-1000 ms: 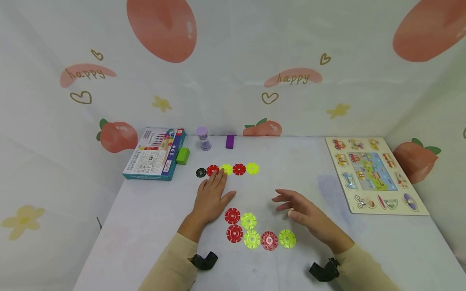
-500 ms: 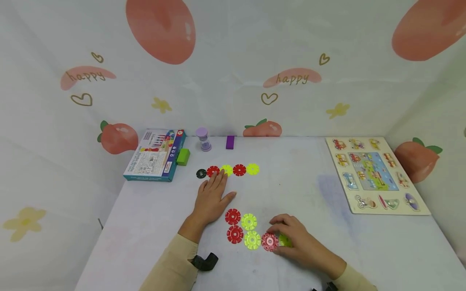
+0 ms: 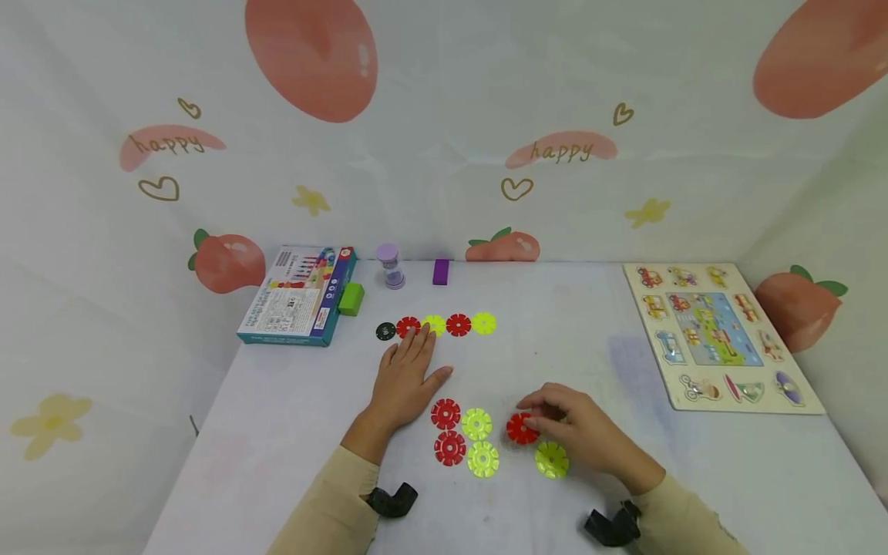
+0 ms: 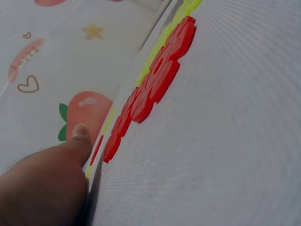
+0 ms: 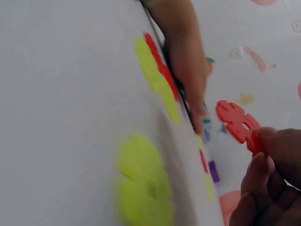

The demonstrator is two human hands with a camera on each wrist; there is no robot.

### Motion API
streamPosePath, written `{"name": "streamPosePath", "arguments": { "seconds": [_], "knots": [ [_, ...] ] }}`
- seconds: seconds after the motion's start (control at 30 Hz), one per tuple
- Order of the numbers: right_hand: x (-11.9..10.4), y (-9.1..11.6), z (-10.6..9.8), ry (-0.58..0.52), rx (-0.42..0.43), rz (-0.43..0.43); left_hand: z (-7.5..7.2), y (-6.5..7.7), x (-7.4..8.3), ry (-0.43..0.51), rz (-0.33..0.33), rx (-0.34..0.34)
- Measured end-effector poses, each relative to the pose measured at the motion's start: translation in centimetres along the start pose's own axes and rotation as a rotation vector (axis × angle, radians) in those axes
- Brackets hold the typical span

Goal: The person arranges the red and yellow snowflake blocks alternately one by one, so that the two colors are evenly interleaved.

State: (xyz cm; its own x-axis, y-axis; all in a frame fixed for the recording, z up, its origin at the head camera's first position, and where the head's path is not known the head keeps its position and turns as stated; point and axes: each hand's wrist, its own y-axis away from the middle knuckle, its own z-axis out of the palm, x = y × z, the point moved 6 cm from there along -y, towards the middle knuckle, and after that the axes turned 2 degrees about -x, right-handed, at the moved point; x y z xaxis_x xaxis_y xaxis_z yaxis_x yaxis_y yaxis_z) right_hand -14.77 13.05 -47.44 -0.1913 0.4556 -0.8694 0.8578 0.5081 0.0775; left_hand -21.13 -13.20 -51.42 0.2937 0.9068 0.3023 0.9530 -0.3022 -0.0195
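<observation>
My right hand [image 3: 583, 428] pinches a red notched plastic disc [image 3: 520, 429] between thumb and fingers. In the right wrist view this red disc [image 5: 235, 120] is held up on edge, clear of the cloth. A yellow-green notched disc [image 3: 552, 461] lies on the table just below that hand. My left hand [image 3: 402, 381] lies flat, fingertips over the red disc [image 3: 407, 325] and yellow-green disc [image 3: 436, 323] of the far row. To its right are two red discs [image 3: 449, 448] and two yellow-green discs [image 3: 482, 459], lying flat.
The far row begins with a black disc [image 3: 385, 331] and ends with a yellow-green one. Behind stand a box [image 3: 291, 304], a green block [image 3: 351, 299], a purple hourglass [image 3: 391, 266] and a purple block [image 3: 440, 272]. A wooden puzzle board [image 3: 721, 335] lies right.
My right hand came down over the near row, took the red disc between the two yellow-green ones and lifted it slightly away. My left hand stays in place.
</observation>
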Motion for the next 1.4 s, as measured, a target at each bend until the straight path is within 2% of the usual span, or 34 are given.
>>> {"name": "streamPosePath", "arguments": {
  "seconds": [0.17, 0.27, 0.37, 0.5, 0.6, 0.7, 0.83, 0.93, 1.0, 1.13, 1.4],
  "knots": [
    [1.3, -3.5, -3.5, -0.113, 0.161, 0.115, 0.1, 0.0, -0.1, 0.001, 0.002, 0.017],
    [2.7, -5.9, -4.9, -0.16, 0.244, 0.2, 0.2, 0.0, -0.2, -0.004, 0.006, 0.02],
    [3.8, -8.0, -5.5, -0.167, 0.292, 0.248, 0.3, 0.0, -0.2, -0.001, 0.008, 0.019],
    [4.4, -10.1, -5.5, -0.164, 0.323, 0.263, 0.2, -0.2, -0.1, -0.001, 0.009, 0.013],
    [4.4, -10.9, -5.5, -0.065, 0.357, 0.239, 0.1, -0.2, 0.1, -0.003, 0.007, 0.01],
    [3.8, -11.1, -5.4, 0.166, 0.386, 0.201, 0.1, -0.3, 0.1, -0.009, 0.01, 0.009],
    [2.5, -10.8, -4.2, 0.51, 0.33, 0.111, 0.2, -0.2, 0.0, -0.009, 0.008, 0.009],
    [1.6, -10.5, -2.6, 0.705, 0.21, 0.036, 0.4, -0.2, -0.1, -0.011, 0.004, 0.014],
    [1.4, -10.1, -1.8, 0.788, 0.134, 0.011, 0.5, -0.1, -0.2, -0.012, 0.004, 0.017],
    [1.7, -9.9, -1.3, 0.846, 0.049, 0.026, 0.6, -0.1, -0.1, 0.0, 0.009, 0.014],
    [1.6, -10.5, -1.6, 0.81, 0.026, -0.002, 0.2, -0.1, 0.0, 0.006, 0.009, 0.02]
  ]
}}
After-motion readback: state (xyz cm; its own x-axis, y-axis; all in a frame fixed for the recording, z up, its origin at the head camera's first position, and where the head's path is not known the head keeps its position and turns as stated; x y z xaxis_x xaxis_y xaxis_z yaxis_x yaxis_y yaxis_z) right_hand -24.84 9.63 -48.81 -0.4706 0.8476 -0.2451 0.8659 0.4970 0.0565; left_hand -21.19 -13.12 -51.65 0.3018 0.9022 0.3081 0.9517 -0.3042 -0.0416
